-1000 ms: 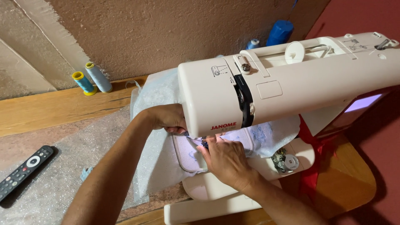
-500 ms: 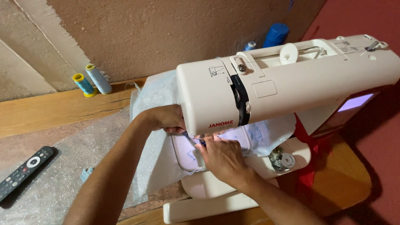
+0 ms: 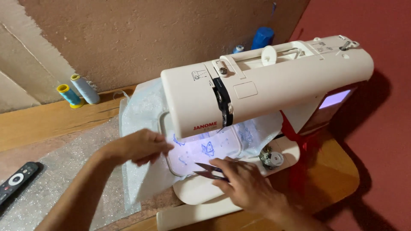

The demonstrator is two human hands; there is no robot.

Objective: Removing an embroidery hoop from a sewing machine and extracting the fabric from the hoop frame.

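Small thread snips [image 3: 208, 170] pinched shut-handed in the right hand [image 3: 246, 185], blades pointing away from the grip toward the hooped pale-blue fabric [image 3: 201, 149] just ahead of the fingertips. Left hand [image 3: 139, 146] closed lightly on the fabric's loose edge, beside the hoop rim [image 3: 171, 167] and under the head of the white embroidery machine [image 3: 257, 92]. Fabric judged light, thin and limp outside the hoop, taut and drum-like inside it, easily snagged; best held by the free margin or steadied at the rim, never tugged near the blue butterfly stitching [image 3: 207, 148]. Snips light, stiff, sharp-tipped, best pinched mid-handle. Against a second ago: both hands drawn back out from under the needle area, embroidery now lit and uncovered, snips newly visible. Remote control [image 3: 17, 182] and two thread cones [image 3: 78, 92] well off beyond the left hand.
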